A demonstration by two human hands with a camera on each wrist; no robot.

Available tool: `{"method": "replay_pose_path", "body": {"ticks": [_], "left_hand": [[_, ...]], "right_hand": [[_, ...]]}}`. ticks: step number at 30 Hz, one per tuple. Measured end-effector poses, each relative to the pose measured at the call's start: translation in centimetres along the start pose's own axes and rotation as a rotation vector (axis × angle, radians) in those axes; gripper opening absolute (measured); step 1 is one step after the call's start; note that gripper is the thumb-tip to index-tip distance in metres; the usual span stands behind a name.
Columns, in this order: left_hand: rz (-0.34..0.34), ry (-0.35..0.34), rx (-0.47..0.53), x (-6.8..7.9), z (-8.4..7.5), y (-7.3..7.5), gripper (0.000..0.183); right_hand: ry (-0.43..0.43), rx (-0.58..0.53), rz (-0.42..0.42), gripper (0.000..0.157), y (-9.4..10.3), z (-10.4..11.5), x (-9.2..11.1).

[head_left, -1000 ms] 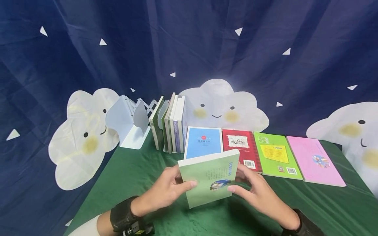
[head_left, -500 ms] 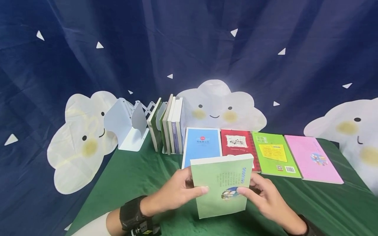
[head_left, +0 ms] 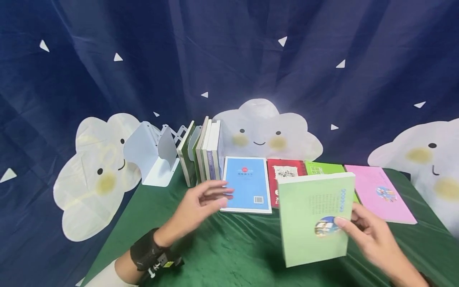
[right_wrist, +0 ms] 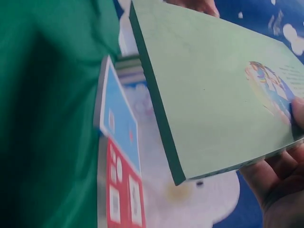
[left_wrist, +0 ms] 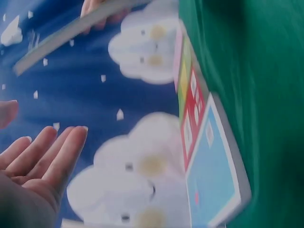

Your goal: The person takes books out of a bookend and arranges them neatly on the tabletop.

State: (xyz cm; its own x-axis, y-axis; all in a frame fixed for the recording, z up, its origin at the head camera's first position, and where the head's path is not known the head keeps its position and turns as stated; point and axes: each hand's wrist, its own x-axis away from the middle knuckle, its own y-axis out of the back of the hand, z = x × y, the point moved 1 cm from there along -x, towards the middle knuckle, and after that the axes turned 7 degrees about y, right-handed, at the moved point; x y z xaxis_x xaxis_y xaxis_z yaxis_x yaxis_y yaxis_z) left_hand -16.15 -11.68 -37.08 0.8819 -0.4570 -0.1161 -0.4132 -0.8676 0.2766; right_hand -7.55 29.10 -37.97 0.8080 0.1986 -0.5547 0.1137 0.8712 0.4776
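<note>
A pale green paperback book (head_left: pixel 305 223) is held upright above the table by my right hand (head_left: pixel 376 239), thumb on the cover and fingers behind its right edge. The right wrist view shows the same book (right_wrist: pixel 209 95) large, with the thumb over its round picture. My left hand (head_left: pixel 197 207) is off the book, fingers loosely extended, in front of a blue book (head_left: pixel 245 179) that lies flat. In the left wrist view the left hand (left_wrist: pixel 38 175) has nothing between thumb and fingers.
Right of the blue book lie a red book (head_left: pixel 274 183), a bright green book (head_left: pixel 322 167) and a pink book (head_left: pixel 380 191). Several books (head_left: pixel 209 151) stand upright in a white metal bookend rack (head_left: pixel 157 171) at the back left, on the green cloth (head_left: pixel 229 247).
Both hands gripped the pale green book earlier. My left hand has let go and moved left, while my right hand has carried the book to the right.
</note>
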Motion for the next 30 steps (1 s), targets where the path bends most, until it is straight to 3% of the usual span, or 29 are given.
{"method": "replay_pose_path", "body": {"ticks": [7, 15, 20, 26, 28, 30], "left_hand": [[-0.231, -0.005, -0.04, -0.2, 1.2, 2.8, 0.045], [-0.464, -0.047, -0.121, -0.9, 1.7, 4.5, 0.032], [-0.618, -0.087, -0.171, -1.6, 2.6, 5.3, 0.03], [-0.707, -0.067, -0.228, -2.7, 4.0, 6.5, 0.041], [-0.733, -0.038, -0.204, -3.0, 4.5, 6.8, 0.045], [-0.757, -0.016, -0.154, -3.2, 4.9, 7.1, 0.051]], "right_hand": [[-0.105, 0.169, -0.04, 0.05, 4.1, -2.3, 1.4], [-0.261, 0.319, -0.082, 0.051, 8.0, -4.4, 2.3], [-0.272, 0.254, -0.073, 0.056, 9.7, -6.2, 3.2], [-0.241, 0.072, -0.11, 0.059, 13.2, -9.7, 5.2], [-0.301, 0.071, -0.124, 0.058, 14.5, -10.9, 6.2], [-0.384, -0.031, -0.175, 0.054, 15.7, -12.3, 7.4]]}}
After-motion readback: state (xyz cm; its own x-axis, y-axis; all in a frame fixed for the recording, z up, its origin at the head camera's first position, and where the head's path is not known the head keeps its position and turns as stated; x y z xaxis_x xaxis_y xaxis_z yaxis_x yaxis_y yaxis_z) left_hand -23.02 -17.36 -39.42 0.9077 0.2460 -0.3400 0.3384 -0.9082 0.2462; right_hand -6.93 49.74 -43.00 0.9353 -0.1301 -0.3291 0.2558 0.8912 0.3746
